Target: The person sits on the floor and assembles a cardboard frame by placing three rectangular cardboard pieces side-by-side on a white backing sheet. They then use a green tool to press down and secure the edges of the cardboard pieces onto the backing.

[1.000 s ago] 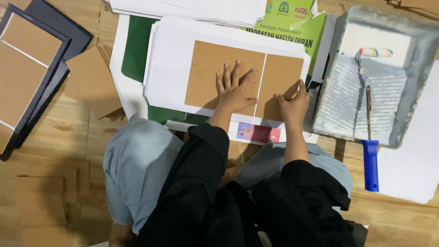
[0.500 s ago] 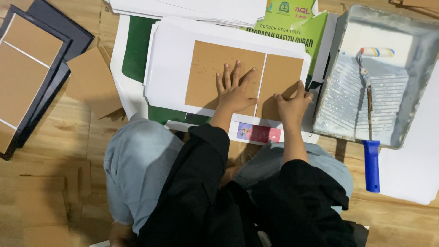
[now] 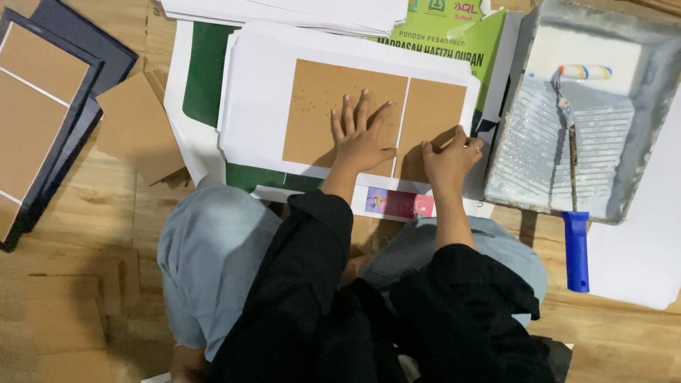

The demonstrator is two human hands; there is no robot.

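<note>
Two brown cardboard panels sit side by side on a white sheet (image 3: 259, 106) in the head view, and that's where both hands are. Left hand (image 3: 360, 138) lies flat with fingers spread wide, palm down on the bigger left panel (image 3: 316, 106), right near the thin white gap between the two boards. It isn't gripping anything, just pressing. Right hand (image 3: 448, 159) is more curled up, fingers bent narrow at the lower edge of the smaller right panel (image 3: 436, 106), fingertips on the board; honestly I can't tell whether it's pinching the edge or only resting on it.

The person sits on a wooden floor (image 3: 85, 234) in black sleeves and light blue trousers, knees either side of the work. Just below the white sheet a small strip with pink and purple print (image 3: 401, 204) peeks out, and a green printed sheet (image 3: 206, 78) lies underneath.

Off to the right, just beside the right hand, there's a grey paint tray (image 3: 649, 120) with a small roller (image 3: 578, 145) lying in it, blue handle sticking out over the near rim. Far left, well apart from the hands, are dark-bordered covers with brown boards (image 3: 35, 120) on them, plus a loose brown cardboard piece (image 3: 138, 128). A stack of white paper (image 3: 284, 10) lies along the top edge.
</note>
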